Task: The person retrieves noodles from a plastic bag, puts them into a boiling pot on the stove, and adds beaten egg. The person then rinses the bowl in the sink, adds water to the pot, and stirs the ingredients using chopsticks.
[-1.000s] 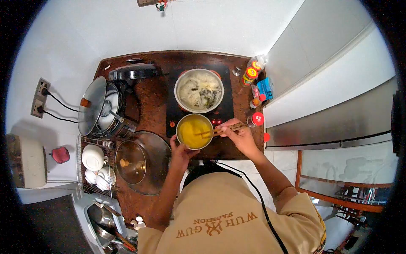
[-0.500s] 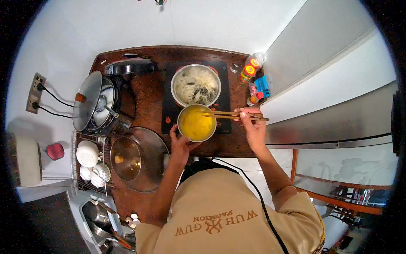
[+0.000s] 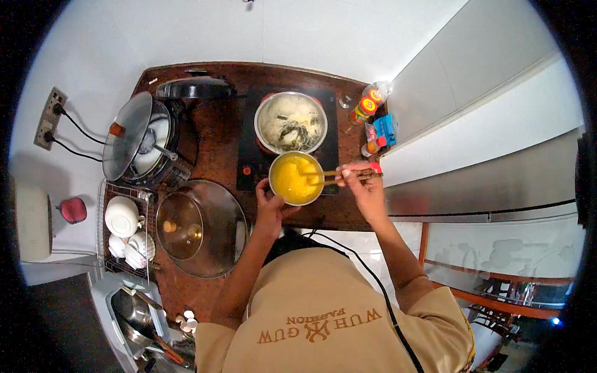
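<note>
My left hand [image 3: 271, 205] grips the lower left side of a metal bowl [image 3: 273, 186] that holds yellow liquid like beaten egg [image 3: 291, 179]. Wooden chopsticks [image 3: 336, 177] are pinched in my right hand [image 3: 362, 189], their tips down in the yellow liquid. Just beyond the bowl, a pot [image 3: 260, 133] of pale, stringy food with dark green pieces stands on a black cooktop [image 3: 247, 158].
Jars [image 3: 365, 107] and a blue packet [image 3: 387, 127] line the counter's right edge. At left are a cooker [image 3: 177, 140] with a tilted glass lid [image 3: 127, 137], large glass lids [image 3: 217, 217], a cup rack [image 3: 127, 189] and a sink [image 3: 102, 295] with pans.
The chopsticks have swung through the yellow liquid, and my right hand went outward, then slightly back in. The bowl has shifted a little to the right. The camera view has moved slightly.
</note>
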A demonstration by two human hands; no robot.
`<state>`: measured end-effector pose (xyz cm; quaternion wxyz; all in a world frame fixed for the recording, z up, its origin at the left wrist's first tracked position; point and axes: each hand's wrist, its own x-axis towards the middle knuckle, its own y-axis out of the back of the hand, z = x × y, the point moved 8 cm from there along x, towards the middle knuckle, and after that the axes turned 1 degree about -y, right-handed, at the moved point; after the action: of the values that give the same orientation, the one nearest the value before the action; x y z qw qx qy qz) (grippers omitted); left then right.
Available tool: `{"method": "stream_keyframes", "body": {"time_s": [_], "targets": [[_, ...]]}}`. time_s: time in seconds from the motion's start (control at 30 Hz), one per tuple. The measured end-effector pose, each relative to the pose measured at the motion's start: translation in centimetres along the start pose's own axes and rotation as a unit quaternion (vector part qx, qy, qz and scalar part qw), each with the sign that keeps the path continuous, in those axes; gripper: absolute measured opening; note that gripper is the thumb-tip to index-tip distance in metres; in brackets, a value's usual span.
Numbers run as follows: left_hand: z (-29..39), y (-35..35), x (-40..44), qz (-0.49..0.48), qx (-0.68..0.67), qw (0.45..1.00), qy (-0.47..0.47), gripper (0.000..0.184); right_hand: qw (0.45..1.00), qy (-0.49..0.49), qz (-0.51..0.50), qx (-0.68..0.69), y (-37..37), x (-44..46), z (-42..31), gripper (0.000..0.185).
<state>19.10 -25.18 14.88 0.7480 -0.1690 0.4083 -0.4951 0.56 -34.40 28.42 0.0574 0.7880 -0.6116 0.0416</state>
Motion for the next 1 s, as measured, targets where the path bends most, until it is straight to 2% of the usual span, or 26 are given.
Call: {"method": "stream_keyframes", "body": {"time_s": [0.03, 0.1, 0.17, 0.33, 0.4, 0.53, 0.83, 1.0], "targets": [[0.2, -0.1, 0.0, -0.002, 0.001, 1.000, -0.001, 0.062, 0.998, -0.024, -0.054, -0.024, -0.9, 0.0, 0.2, 0.013], [0.5, 0.0, 0.0, 0.011, 0.014, 1.000, 0.008, 0.062, 0.998, -0.035, -0.046, -0.017, -0.9, -0.1, -0.1, 0.013], [0.9, -0.2, -0.1, 0.017, 0.028, 0.999, 0.008, 0.061, 0.997, -0.046, 0.046, 0.043, 0.6, 0.0, -0.1, 0.015], [1.9, -0.2, 0.7, 0.026, 0.052, 0.998, -0.015, 0.061, 0.999, -0.023, 0.030, 0.037, 0.0, 0.1, 1.5, 0.014], [2.9, -0.4, 0.9, 0.069, 0.105, 0.991, -0.040, 0.061, 0.999, -0.026, 0.017, 0.016, -0.6, 0.0, 1.7, 0.014], [4.9, -2.3, 1.5, 0.081, 0.106, 0.989, -0.063, 0.061, 0.993, -0.023, 0.071, 0.087, -0.7, 1.0, 2.2, 0.014], [6.1, -5.0, 5.6, 0.097, 0.107, 0.985, -0.098, 0.058, 0.989, 0.009, 0.106, 0.102, -0.9, 4.6, 4.4, 0.012], [6.8, -5.9, 7.4, 0.149, 0.151, 0.972, -0.103, 0.057, 0.984, 0.003, 0.129, 0.124, -1.2, 6.4, 4.9, 0.012]]}}
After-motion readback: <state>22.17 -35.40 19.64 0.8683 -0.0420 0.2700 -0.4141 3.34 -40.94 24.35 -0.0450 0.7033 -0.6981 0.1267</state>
